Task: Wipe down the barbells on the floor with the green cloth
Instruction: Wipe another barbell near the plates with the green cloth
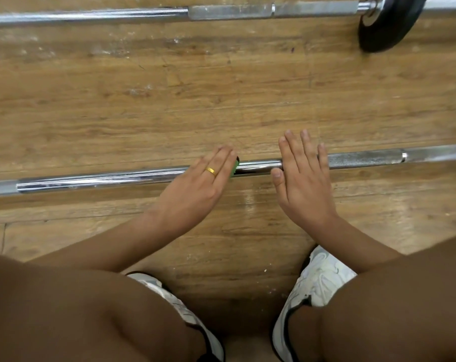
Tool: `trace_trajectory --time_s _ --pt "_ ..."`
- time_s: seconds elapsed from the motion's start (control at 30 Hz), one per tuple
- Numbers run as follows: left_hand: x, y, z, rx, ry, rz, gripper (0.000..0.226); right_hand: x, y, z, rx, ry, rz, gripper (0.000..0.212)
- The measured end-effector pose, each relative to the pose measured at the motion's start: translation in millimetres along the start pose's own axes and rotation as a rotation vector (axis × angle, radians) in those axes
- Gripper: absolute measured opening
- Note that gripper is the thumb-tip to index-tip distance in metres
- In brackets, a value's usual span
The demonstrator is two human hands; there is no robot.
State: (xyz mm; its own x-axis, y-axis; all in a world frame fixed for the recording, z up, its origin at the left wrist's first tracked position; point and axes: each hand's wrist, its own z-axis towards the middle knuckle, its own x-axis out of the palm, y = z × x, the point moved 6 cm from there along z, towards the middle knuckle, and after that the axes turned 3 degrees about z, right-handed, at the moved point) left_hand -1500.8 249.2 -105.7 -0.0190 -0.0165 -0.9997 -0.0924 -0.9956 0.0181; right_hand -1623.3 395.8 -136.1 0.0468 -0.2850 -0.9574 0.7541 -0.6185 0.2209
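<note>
A chrome barbell bar (104,178) lies across the wooden floor just in front of my feet. My left hand (200,184), with a gold ring, lies flat over the bar, fingers straight. It presses the green cloth (234,169) onto the bar; only a small green edge shows at the fingertips. My right hand (304,176) rests flat across the same bar a little to the right, fingers straight and thumb beside the bar. A second barbell (143,14) lies farther away along the top of the view.
A black weight plate (386,24) sits on the far barbell at the top right. My knees fill the bottom of the view, and my white shoes (318,278) stand close behind the near bar. Bare wooden floor (221,95) separates the two bars.
</note>
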Motion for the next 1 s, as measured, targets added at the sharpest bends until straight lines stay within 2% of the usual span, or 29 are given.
trace_trajectory --time_s 0.2,0.3,0.4,0.6,0.83,1.0 --pt "-3 -17 23 0.021 0.062 -0.001 0.064 0 1 4 0.009 -0.005 -0.006 0.056" --pt "0 4 6 0.046 0.087 -0.02 0.066 1 -1 6 -0.012 0.005 -0.001 0.056" --pt "-4 15 0 -0.014 0.122 -0.019 0.067 0 -1 10 -0.02 0.011 -0.001 0.056" --pt "0 11 14 0.0 0.006 0.033 0.062 0 -2 19 -0.012 0.034 -0.01 0.054" --pt "2 53 -22 -0.144 -0.035 0.037 0.068 -1 -4 32 0.01 0.089 0.026 0.055" --pt "2 30 16 -0.063 -0.07 0.018 0.065 -1 -5 43 0.013 0.143 0.024 0.056"
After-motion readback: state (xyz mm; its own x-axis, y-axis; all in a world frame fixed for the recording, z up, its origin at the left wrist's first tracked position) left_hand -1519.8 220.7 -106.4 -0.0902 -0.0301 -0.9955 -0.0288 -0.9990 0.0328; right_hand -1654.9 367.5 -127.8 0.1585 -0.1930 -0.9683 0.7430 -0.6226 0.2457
